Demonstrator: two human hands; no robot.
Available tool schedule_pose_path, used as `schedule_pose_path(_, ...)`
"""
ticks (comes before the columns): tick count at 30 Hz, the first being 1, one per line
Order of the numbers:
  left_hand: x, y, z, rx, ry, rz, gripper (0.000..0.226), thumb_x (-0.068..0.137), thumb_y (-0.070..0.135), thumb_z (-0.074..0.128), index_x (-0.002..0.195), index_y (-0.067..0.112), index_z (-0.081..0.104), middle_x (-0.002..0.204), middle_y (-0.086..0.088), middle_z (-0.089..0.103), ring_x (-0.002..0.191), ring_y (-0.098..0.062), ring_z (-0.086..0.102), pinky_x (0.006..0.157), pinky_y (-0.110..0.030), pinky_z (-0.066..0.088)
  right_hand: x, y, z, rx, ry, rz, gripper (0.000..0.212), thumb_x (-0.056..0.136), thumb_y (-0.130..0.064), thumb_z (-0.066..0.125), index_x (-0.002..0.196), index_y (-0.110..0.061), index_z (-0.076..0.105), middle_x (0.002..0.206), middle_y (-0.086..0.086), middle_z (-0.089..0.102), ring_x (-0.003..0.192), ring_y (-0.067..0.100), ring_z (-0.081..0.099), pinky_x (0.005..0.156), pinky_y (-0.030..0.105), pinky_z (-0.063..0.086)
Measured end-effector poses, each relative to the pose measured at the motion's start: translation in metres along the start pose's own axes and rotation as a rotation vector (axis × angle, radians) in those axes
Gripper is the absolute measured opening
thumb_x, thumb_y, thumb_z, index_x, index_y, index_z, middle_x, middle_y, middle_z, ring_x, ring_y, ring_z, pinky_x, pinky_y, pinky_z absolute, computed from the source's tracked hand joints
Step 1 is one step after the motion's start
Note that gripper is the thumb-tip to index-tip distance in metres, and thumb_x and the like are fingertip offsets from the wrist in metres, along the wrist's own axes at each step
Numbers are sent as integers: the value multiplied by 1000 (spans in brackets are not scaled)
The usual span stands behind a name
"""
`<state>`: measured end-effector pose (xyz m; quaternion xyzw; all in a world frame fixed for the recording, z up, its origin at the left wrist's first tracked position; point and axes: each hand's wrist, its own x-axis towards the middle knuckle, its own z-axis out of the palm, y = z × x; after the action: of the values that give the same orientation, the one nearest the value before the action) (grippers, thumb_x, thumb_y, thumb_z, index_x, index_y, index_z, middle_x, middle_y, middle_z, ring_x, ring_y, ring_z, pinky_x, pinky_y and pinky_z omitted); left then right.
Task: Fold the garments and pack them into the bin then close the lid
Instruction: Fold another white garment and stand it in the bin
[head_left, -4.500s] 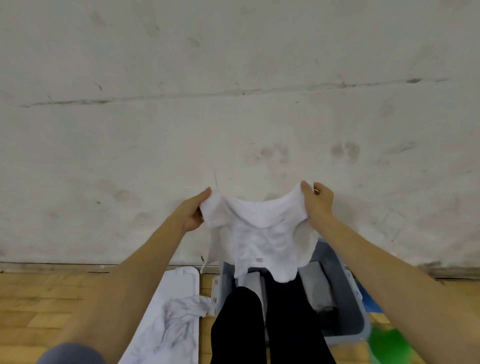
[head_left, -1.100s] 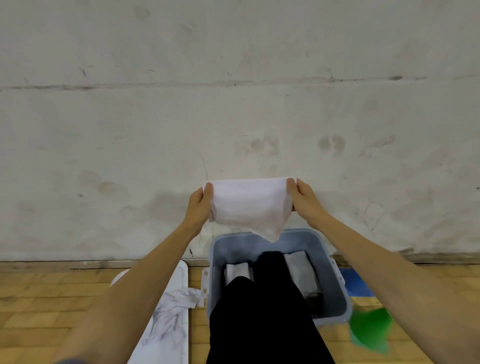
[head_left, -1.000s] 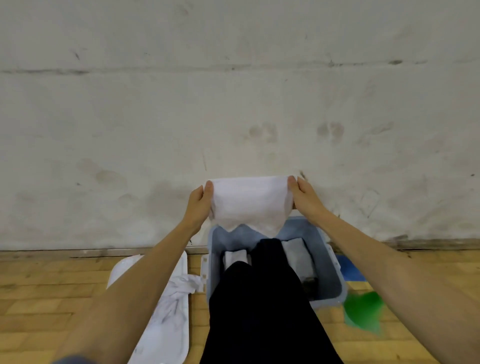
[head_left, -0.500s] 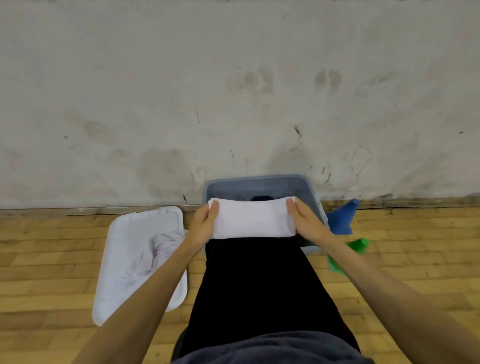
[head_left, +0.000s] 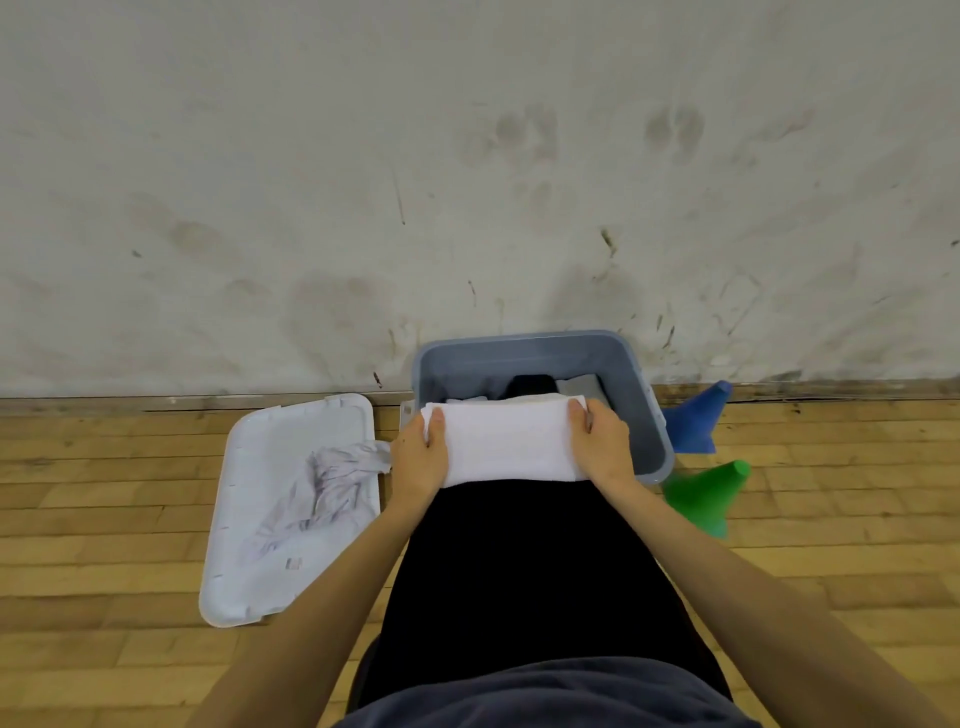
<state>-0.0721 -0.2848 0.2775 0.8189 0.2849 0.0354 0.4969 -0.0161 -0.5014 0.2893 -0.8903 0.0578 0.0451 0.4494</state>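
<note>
The left hand (head_left: 418, 457) grips the left end of the folded white garment (head_left: 506, 441), thumb on top and fingers under the edge. The right hand (head_left: 602, 447) grips the right end in the same way. Both hands hold the garment flat across the person's knees, at the near rim of the bin (head_left: 636, 374).

Change: a second ago the garment was held up in the air above the bin, with a loose lower edge hanging down. It has since been brought down to the knees and the loose edge is folded under. Judgement: the fold of this garment is complete or nearly so, and the next step is to place it in the bin.

Garment condition: a compact, even rectangle, wider than deep, with a smooth top face and a rolled far edge. It partly covers the near side of the bin opening.

Inside the bin, beyond the garment, folded dark and grey items are visible. The lid (head_left: 249, 519) lies open side up on the floor to the left of the bin. A crumpled pale garment (head_left: 322, 483) rests on it, unfolded. Judgement: at least that one item remains before the lid can be closed. To the right of the bin stand a blue cone (head_left: 698, 421) and a green cone (head_left: 709, 493).
</note>
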Motion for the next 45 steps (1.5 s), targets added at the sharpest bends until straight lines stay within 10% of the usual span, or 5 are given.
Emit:
schedule_pose_path(26, 63, -11, 24, 160, -11, -80, 27, 101, 37, 44, 93, 12, 51, 87, 1, 54, 81, -17, 53, 73, -29, 36, 67, 16, 14, -215, -66, -32, 40, 96, -38, 55, 62, -22, 40, 58, -1, 46, 55, 13, 45, 51, 33, 33)
schedule_pose_path(34, 115, -43, 35, -92, -308, -514, 60, 99, 56, 31, 132, 10, 51, 130, -8, 57, 118, -27, 52, 103, -39, 38, 112, 28, 21, -84, -320, 458, 62, 88, -74, 38, 76, -16, 55, 75, 5, 56, 74, 22, 54, 75, 35, 42)
schedule_pose_path(37, 138, -55, 40, -360, -439, -741, 69, 87, 71, 43, 122, 14, 60, 114, -14, 69, 105, -26, 63, 97, -39, 48, 131, 34, 30, 151, -570, 653, 68, 68, -91, 43, 89, -29, 61, 88, 1, 60, 83, 17, 57, 85, 33, 43)
schedule_pose_path(41, 156, -37, 42, -513, -569, -802, 58, 84, 68, 56, 90, 13, 69, 90, -10, 70, 82, -26, 65, 78, -36, 47, 142, 20, 35, 334, -618, 769, 59, 82, -64, 63, 113, -14, 65, 98, 14, 69, 92, 26, 67, 83, 35, 51)
schedule_pose_path(45, 169, -11, 47, -474, -635, -701, 37, 92, 51, 59, 100, 15, 66, 95, -9, 69, 85, -22, 66, 77, -35, 53, 152, 4, 38, 350, -599, 834, 35, 90, -38, 67, 106, -7, 59, 93, 11, 67, 82, 23, 64, 66, 34, 50)
